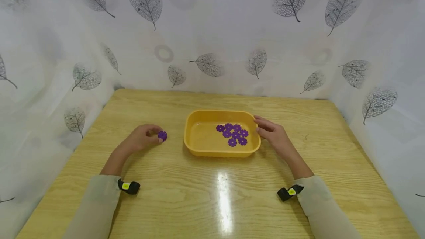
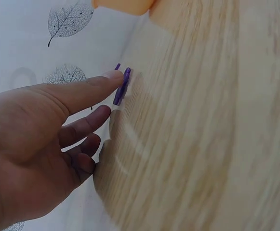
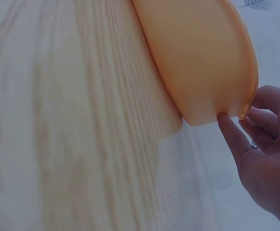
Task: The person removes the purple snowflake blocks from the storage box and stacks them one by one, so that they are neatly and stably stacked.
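In the head view my left hand (image 1: 142, 137) is over the table, left of the yellow plastic tray (image 1: 202, 152). Thumb and fingertips pinch a small purple notched disc (image 1: 162, 135), shaped like a flower. The left wrist view shows the disc (image 2: 122, 89) edge-on at the thumb tip, with a second bit of purple just behind; the other fingers curl loosely below. At the tray's right end, my right hand (image 1: 275, 135) holds the rim, its thumb against the outer wall (image 3: 202, 91) in the right wrist view. Several more purple discs (image 1: 235, 135) lie flat inside the tray, toward its right side.
The tray stands on a light wooden table (image 1: 179, 194). White curtain-like sheets (image 1: 216, 28) printed with grey leaves enclose the table at the back and both sides. Each sleeve cuff carries a black strap-on device (image 1: 129, 186).
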A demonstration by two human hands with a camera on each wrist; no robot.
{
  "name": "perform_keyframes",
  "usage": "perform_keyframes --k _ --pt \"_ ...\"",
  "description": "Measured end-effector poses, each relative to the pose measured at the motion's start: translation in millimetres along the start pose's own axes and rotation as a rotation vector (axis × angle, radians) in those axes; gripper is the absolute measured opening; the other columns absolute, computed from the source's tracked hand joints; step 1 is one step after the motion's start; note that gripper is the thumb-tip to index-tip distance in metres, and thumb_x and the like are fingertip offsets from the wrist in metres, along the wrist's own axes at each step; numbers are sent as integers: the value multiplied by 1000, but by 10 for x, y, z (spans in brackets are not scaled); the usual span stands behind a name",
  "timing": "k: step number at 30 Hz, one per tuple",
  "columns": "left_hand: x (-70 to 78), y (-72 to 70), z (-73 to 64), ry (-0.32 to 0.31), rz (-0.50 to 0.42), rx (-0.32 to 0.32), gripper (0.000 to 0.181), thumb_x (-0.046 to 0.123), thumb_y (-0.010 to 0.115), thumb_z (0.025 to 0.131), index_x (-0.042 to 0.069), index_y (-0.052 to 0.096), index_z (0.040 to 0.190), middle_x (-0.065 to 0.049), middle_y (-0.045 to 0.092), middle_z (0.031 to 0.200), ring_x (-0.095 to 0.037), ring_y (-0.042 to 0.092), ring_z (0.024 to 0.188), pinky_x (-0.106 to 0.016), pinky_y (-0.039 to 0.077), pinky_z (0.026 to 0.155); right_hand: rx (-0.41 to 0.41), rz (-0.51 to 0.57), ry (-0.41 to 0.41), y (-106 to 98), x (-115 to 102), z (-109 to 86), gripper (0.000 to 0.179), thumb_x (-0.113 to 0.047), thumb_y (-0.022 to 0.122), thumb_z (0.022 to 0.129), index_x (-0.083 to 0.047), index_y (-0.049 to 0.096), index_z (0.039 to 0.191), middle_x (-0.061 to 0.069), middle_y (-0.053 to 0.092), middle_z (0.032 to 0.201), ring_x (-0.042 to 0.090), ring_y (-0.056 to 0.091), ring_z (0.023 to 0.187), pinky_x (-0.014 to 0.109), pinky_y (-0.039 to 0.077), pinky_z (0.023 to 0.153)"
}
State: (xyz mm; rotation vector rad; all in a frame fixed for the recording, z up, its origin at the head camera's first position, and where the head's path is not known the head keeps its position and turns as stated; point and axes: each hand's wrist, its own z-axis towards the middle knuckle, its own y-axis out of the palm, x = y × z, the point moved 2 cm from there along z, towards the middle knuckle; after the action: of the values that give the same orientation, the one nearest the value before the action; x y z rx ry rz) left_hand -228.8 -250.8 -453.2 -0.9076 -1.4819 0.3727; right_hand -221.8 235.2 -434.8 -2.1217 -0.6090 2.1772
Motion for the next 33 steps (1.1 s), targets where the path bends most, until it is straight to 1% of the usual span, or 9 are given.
perform_keyframes --k 5,10,17,24,27,33 --pt "-16 8 13 14 32 0 42 21 70 96 2 62 132 -23 61 133 -42 56 122 -59 46 100 0 -2 0 5 1 1 48 -21 59 103 -5 50 147 2 41 160 30 45 141 16 52 93" --pt "3 1 5 32 49 3 41 20 72 94 1 64 129 -24 61 131 -40 57 117 -57 47 97 0 -7 -2 9 5 4 47 -21 59 103 -6 51 147 1 41 160 30 45 142 16 51 93" --pt "24 -11 -3 38 46 -11 43 21 73 93 0 64 129 -24 60 129 -37 56 113 -54 47 94 6 3 11 6 18 9 48 -22 59 103 -6 50 148 1 39 161 30 43 143 15 51 93" --pt "17 -18 -4 52 47 -20 43 21 74 93 1 64 129 -24 59 130 -36 55 111 -53 47 93 13 -35 12 4 9 9 47 -22 59 103 -7 51 147 1 40 160 30 44 142 14 50 93" --pt "11 -22 -5 61 54 -22 43 22 75 92 1 64 128 -24 60 130 -36 55 112 -54 47 94 14 -43 13 8 5 10 47 -22 59 103 -7 51 147 0 40 160 30 45 142 14 50 94" --pt "12 -25 -3 60 59 -25 43 23 75 93 1 64 128 -24 60 132 -38 54 116 -57 45 98 15 -37 21 9 -5 11 47 -22 59 103 -7 51 147 0 40 160 30 44 142 15 50 94"
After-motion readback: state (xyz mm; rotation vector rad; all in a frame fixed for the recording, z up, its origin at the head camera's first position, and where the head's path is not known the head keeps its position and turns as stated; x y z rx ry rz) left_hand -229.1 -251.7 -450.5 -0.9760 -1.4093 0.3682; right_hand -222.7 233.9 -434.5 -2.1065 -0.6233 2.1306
